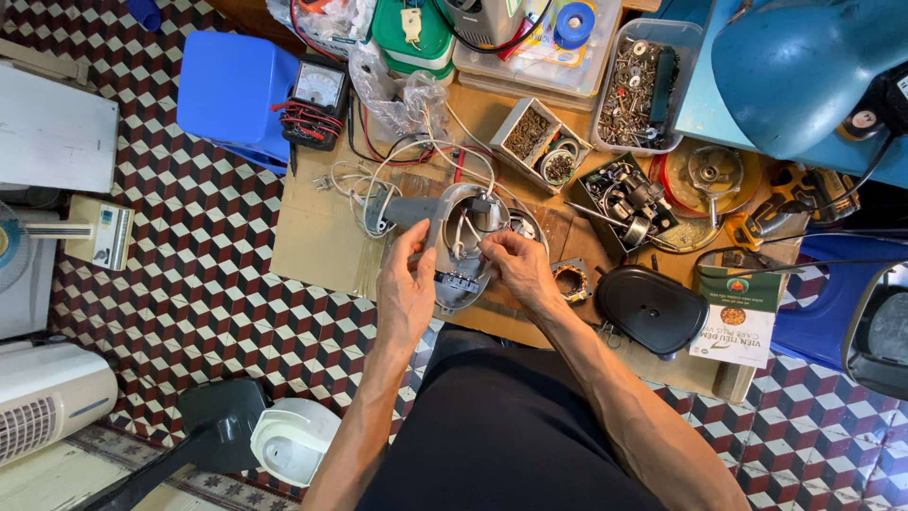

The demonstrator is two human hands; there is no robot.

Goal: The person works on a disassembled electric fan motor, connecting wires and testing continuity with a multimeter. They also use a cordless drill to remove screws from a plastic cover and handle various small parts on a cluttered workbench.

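The person is working over a low wooden bench point(312, 237) with an opened grey fan housing point(445, 232) lying on it, inner side up. The left hand point(405, 289) is gripping the housing's near left edge, thumb hooked over the rim, steadying it. The right hand point(515, 265) is pinching at the white wires point(463, 232) inside the shell, fingertips closed on them; whether a small tool is also between the fingers cannot be told.

Risks, as a judgement: the wires are thin and looping close to the switch block point(459, 282), so a hard tug could be pulling a lead off its joint. The housing is resting on its rounded back, so it could be rocking if the left hand is loosening. Loose parts are crowding the bench, and an elbow could be knocking the black oval cover point(653, 308) off the near edge.

Counted: one grey housing, one black oval cover, one analogue meter point(317, 95), one blue stool point(232, 90), one clear tub of screws point(638, 85), one small divided box point(539, 142), one copper-wound stator point(572, 281) beside the right wrist, two hands at work.
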